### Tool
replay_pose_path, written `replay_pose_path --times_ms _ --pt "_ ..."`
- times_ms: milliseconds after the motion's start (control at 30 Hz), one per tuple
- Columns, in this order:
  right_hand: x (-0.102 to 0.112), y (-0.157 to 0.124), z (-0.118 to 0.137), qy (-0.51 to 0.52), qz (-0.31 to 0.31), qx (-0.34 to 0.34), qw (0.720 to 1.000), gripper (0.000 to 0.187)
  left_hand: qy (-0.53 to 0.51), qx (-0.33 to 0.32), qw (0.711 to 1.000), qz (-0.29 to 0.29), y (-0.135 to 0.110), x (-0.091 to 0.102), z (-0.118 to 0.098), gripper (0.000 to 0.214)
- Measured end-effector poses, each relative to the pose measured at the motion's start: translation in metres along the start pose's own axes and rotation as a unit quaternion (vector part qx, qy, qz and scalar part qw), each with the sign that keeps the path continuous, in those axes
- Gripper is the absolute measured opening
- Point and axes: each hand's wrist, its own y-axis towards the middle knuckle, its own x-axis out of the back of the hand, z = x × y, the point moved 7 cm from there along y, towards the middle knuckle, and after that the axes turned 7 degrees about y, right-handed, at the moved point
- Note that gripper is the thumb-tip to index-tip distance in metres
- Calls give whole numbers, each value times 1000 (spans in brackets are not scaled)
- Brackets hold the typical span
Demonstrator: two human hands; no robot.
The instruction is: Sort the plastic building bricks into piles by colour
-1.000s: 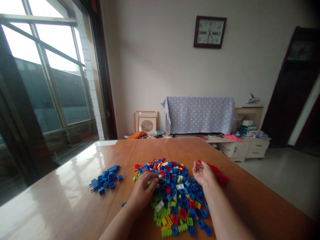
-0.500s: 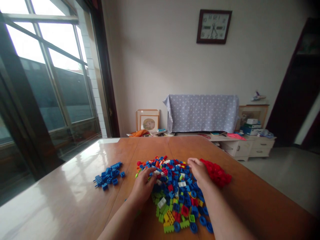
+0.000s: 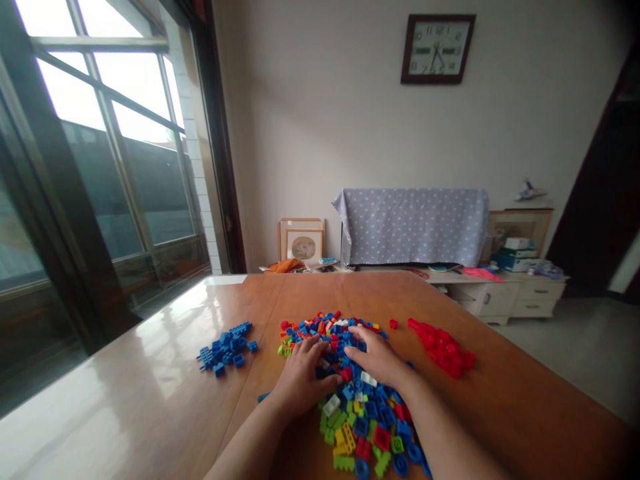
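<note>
A mixed pile of toy building bricks (image 3: 345, 437), in blue, red, green, yellow, orange and white, lies in front of me. My left hand (image 3: 303, 379) rests over the pile's left side, its fingers spread and its thumb beside a red brick (image 3: 346, 375). On the pile's right side is my right hand (image 3: 377, 357), thumb and index finger apart over blue bricks, with nothing visible between them. Blue bricks alone form a small heap (image 3: 227, 348) to the left. Red bricks form another heap (image 3: 444, 348) to the right. One loose red brick (image 3: 393, 324) sits between that heap and the mixed pile.
Everything lies on a brown, glossy wooden table (image 3: 165, 400). Beyond its far edge stand a white cabinet (image 3: 500, 300) and something draped with a grey dotted cloth (image 3: 415, 227). A clock (image 3: 439, 49) hangs on the wall, and a large window (image 3: 145, 153) is at the left.
My right hand has moved left from beside the red heap onto the mixed pile. A loose red brick now shows near where it was. My left hand's fingers have spread. The view has shifted slightly.
</note>
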Motion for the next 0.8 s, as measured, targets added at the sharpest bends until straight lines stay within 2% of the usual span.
replay_pose_path --times_ms 133,233,367,467,633,800 --pt "-7 -11 31 -47 44 56 996 53 -5 -7 1000 -26 1 1 1 58" --pt "-10 -18 43 -87 76 75 991 46 -19 -13 998 -52 1 2 5 52" --pt "-6 -17 40 -119 69 64 988 24 -31 -10 997 -66 3 2 10 38" --pt "-1 -13 33 -146 48 51 987 15 -45 -7 996 -77 5 4 12 22" --pt "2 -9 33 -200 9 64 978 32 -80 5 992 -98 8 6 18 17" --pt "-11 -11 41 -219 39 83 971 41 -74 35 990 -119 10 5 26 21"
